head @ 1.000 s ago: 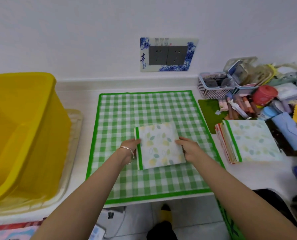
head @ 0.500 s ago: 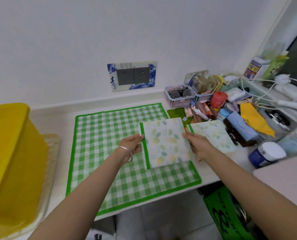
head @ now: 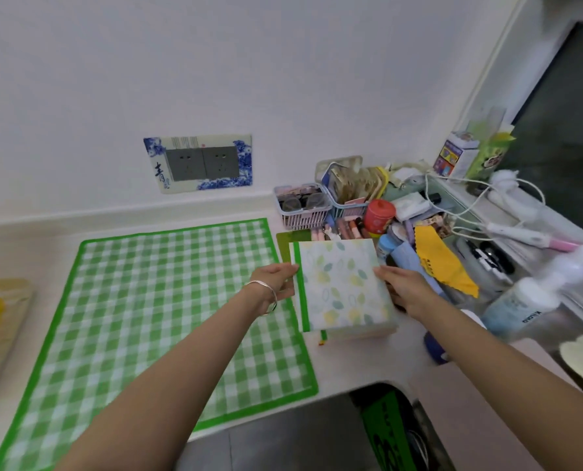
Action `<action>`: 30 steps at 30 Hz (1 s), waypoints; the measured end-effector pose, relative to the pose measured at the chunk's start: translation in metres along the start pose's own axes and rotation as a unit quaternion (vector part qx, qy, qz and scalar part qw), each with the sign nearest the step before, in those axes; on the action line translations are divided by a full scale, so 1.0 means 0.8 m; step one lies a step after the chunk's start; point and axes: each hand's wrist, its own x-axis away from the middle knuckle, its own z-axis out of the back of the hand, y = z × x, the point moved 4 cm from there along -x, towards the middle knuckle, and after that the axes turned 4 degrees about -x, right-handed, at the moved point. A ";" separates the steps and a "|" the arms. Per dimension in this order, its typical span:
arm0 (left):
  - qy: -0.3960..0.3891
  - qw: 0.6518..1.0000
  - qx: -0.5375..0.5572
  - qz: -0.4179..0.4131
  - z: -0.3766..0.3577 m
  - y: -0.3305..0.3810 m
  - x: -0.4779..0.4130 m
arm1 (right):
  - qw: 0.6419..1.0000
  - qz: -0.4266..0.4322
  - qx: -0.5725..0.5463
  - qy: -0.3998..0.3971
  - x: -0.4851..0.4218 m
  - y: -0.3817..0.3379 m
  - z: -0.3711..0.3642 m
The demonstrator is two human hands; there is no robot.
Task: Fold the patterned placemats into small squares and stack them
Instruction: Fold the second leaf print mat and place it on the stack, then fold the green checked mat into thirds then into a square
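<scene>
Two hands, the left hand (head: 276, 280) pinching the green-edged left side and the right hand (head: 402, 287) gripping the right side, held a folded placemat (head: 341, 287) over the stack (head: 361, 331) right of the checked mat (head: 147, 317), the stacking step apparently calling next for squared lowering and release.

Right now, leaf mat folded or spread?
Folded: leaf mat is a small square, held at its sides by left hand and right hand.
</scene>
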 end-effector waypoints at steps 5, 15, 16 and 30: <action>0.028 0.999 0.001 0.025 -0.034 -0.028 -0.014 | 1.000 -0.007 0.015 0.014 -0.039 0.019 0.026; 0.075 0.995 0.020 0.063 -0.053 -0.063 -0.040 | 0.998 -0.009 0.057 0.030 -0.077 0.048 0.040; 0.078 0.995 0.024 0.063 -0.054 -0.064 -0.042 | 0.998 -0.008 0.060 0.031 -0.078 0.050 0.039; 0.094 0.994 0.014 0.050 -0.040 -0.072 -0.048 | 0.995 0.014 0.089 0.044 -0.095 0.064 0.038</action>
